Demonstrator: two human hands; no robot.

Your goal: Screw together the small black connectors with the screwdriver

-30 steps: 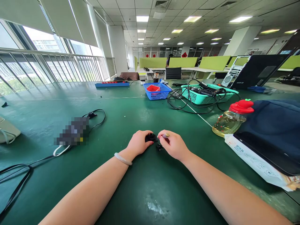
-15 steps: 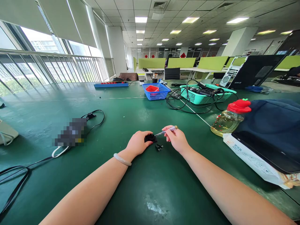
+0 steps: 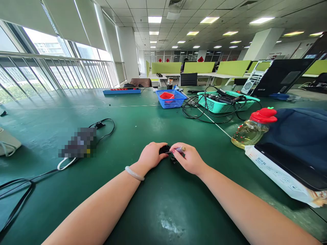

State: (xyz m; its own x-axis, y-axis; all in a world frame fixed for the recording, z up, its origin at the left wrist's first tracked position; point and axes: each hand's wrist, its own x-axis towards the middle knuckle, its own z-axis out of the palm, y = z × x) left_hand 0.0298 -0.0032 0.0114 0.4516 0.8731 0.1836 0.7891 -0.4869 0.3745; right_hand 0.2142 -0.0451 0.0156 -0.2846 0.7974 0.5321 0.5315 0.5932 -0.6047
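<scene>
The left hand (image 3: 152, 154) has its fingers and thumb clamped around a small black piece (image 3: 164, 149), holding it down on the green table (image 3: 138, 211) in front of the person. The right hand (image 3: 188, 159) pinches a slim screwdriver (image 3: 182, 149), its handle end poking out past the fingers and its shaft aimed at the black piece; whether the tip sits in a screw is too small to tell. Just under the right fingers lies a small black part (image 3: 174, 160), apart from the piece and partly covered. The work looks under way rather than finished: one part lies loose, the driver is at the piece, and the two are not joined. How many screws are done or left cannot be made out. Farther out to the left sits a blurred dark box (image 3: 79, 143) with a black cord (image 3: 113, 126) beside it. Beyond the hands stand a blue basket (image 3: 171, 104) with a red tray (image 3: 167, 96) in it and a green basket (image 3: 219, 108) heaped with cables. To the right, a red-lidded bottle (image 3: 249, 133) stands next to a dark blue bag (image 3: 304, 136), and a phone (image 3: 291, 167) rests on a white packet (image 3: 270, 170).
</scene>
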